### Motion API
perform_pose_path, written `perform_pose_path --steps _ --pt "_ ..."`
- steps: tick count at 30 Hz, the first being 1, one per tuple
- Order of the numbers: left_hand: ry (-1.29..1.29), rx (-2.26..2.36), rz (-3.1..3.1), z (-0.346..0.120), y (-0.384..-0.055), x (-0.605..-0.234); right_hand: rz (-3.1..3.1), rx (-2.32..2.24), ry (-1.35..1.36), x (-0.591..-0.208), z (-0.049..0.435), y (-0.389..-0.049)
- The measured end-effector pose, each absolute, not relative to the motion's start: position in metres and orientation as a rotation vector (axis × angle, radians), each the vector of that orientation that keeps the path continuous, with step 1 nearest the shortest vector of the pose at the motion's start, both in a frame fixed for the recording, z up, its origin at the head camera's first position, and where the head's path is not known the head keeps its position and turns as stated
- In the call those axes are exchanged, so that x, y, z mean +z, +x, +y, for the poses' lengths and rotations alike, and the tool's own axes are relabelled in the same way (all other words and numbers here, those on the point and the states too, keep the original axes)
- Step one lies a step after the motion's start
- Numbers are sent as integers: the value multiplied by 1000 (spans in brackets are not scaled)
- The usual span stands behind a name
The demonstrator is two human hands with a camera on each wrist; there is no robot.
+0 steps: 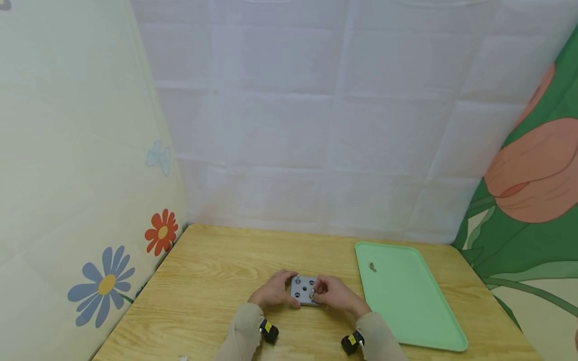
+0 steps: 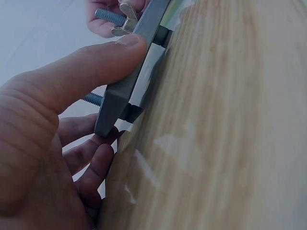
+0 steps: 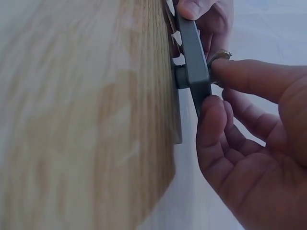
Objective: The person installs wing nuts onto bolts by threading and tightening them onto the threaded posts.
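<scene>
Beige sleeves point(image 1: 244, 328), two, reached in from the near side. The left hand point(image 1: 272, 291) curved, thumb and fingers gripping the left side of the grey plate point(image 1: 304, 298); the right hand point(image 1: 337, 294) pinched a wing nut point(image 2: 128, 20) on a bolt point(image 2: 110, 17) at its near right corner. Wooden tabletop point(image 1: 217, 281) extended left and beyond; a green tray point(image 1: 406, 296), rimmed, lay near the right forearm. The plate, squarish with dark holes, sat between the hands.

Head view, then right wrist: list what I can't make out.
Head: pale thing at the bottom edge, cut off.
Head: brassy hardware on the tray, too small to count.
Head: plate's underside, hidden by its top.
Right wrist: most of the wing nut, behind the right hand.
</scene>
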State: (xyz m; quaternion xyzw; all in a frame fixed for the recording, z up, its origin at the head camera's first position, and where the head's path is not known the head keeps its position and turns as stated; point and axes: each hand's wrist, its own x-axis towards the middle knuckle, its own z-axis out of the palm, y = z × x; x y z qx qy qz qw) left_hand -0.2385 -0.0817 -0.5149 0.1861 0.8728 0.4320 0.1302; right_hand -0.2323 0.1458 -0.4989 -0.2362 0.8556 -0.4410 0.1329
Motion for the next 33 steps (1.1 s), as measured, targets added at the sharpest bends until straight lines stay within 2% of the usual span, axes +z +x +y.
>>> perform_pose_path --steps 13,22,33 --pt "573 1221 2560 -83 -240 -515 2524 -1233 -673 -501 143 -234" --pt "580 1240 2550 -83 -240 -515 2435 -1332 -555 -501 144 -232" --pt "582 1219 2557 -83 -240 -516 2446 -1280 -598 -500 146 -232"
